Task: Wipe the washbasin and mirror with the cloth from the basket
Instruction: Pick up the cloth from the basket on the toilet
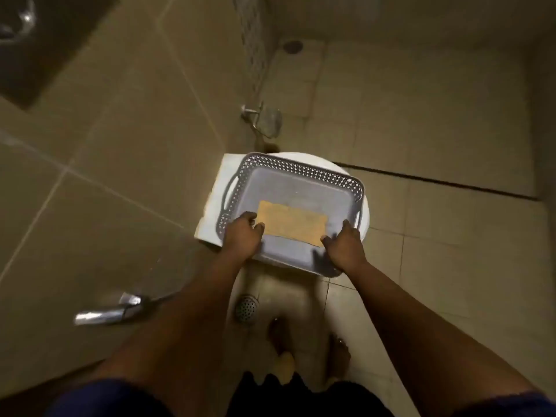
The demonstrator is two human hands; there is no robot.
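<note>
A grey plastic basket [301,173] with a perforated wall rests on a white toilet [212,212]. A flat orange cloth [293,222] lies on the basket's floor, towards the near side. My left hand [243,234] curls over the near left corner of the basket, its thumb beside the cloth's left edge. My right hand [344,245] grips the near right corner, its thumb close to the cloth's near right corner. The basket's near edge is blurred. A dark counter [45,49] with a chrome fitting shows at the top left; no mirror is in view.
Beige tiled walls and floor surround the toilet. A chrome soap dish [269,120] juts from the wall behind the basket. A chrome tap [108,311] sticks out at the lower left. A round floor drain [246,307] and my bare feet [338,356] are below.
</note>
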